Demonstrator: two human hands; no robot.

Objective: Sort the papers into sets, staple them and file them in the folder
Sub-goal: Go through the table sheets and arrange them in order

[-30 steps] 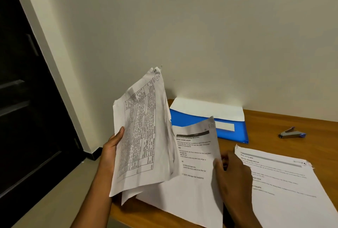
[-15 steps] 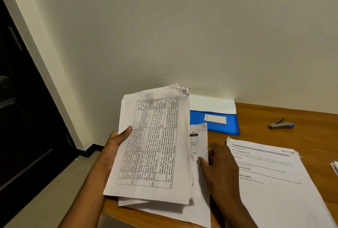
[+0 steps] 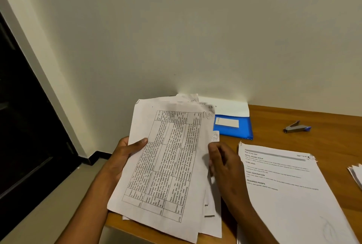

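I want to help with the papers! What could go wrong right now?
The bundle of papers hangs past the table edge, gripped only by the left hand, so sheets could slip to the floor. Its edges look uneven, so pages might get mixed. The stapler lies far off, a stretch across the printed sheet.

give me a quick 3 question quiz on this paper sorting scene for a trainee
1. True or false: the stapler is lying on the blue folder.
2. Which hand has its thumb across the front of the table-printed sheet? A) left B) right C) neither
3. Fill in: the set of papers headed "INITIAL SCENE SETUP" lies flat on the ____.

Key:
1. False. The stapler sits on the wooden table, apart from the folder and to its right.
2. A. The left hand grips the stack's left edge; the right hand is at its right edge.
3. table
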